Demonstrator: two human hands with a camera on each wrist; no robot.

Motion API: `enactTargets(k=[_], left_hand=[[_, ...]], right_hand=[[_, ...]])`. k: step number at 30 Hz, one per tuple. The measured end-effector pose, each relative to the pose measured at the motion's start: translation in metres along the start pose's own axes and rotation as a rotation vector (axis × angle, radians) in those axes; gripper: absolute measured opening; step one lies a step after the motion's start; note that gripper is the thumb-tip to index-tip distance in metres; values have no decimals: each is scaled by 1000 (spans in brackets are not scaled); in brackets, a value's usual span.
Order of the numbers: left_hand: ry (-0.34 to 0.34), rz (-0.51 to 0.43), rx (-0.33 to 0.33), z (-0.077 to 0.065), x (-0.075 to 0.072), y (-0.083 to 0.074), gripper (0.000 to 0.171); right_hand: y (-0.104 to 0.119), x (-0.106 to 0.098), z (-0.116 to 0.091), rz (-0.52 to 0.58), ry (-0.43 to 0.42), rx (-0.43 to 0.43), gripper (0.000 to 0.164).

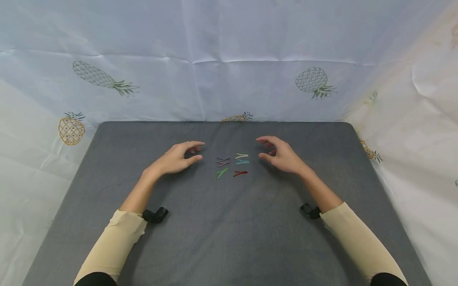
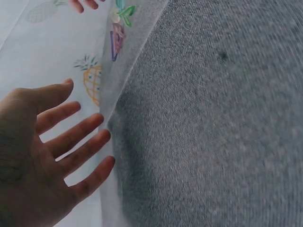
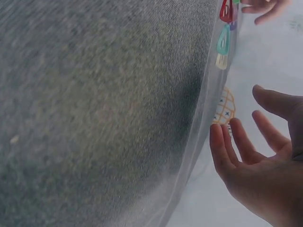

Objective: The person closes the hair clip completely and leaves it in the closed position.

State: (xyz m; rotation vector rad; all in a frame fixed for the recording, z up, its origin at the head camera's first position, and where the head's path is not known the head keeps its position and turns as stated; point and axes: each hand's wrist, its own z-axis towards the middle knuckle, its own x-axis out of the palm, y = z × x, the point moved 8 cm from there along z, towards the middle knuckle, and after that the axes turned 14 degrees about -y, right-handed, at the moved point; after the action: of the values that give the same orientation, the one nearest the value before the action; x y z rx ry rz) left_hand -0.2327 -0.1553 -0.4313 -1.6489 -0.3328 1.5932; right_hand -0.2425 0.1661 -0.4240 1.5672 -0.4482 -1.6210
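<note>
Several snap hair clips, each spread into a V, lie in two columns mid-table in the head view. The left column has a purple clip (image 1: 224,159), a pink clip (image 1: 223,163) and a green clip (image 1: 222,172). In the right column are a cream clip (image 1: 243,155), a teal clip (image 1: 243,162) and a red clip (image 1: 241,172). Left of them, my left hand (image 1: 177,157) holds nothing, its fingers spread and gently bent. My right hand (image 1: 282,155) mirrors it on the other side, also holding nothing, thumb apart from the fingers.
A grey cloth-covered table (image 1: 214,238) spreads beneath both arms. White pineapple-print curtain (image 1: 250,87) hangs along its far edge and at both sides. Black wrist straps (image 1: 156,215) show at both forearms.
</note>
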Motion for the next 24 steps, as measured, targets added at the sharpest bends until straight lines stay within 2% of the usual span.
enactTargets(k=[15,24], left_hand=[[41,-113,-15,10,15,-11,49],[67,-164,-37,17,34,-18,44]], right_hand=[[3,22,10,123,58,42,47],[3,32,14,178,71,83,42]])
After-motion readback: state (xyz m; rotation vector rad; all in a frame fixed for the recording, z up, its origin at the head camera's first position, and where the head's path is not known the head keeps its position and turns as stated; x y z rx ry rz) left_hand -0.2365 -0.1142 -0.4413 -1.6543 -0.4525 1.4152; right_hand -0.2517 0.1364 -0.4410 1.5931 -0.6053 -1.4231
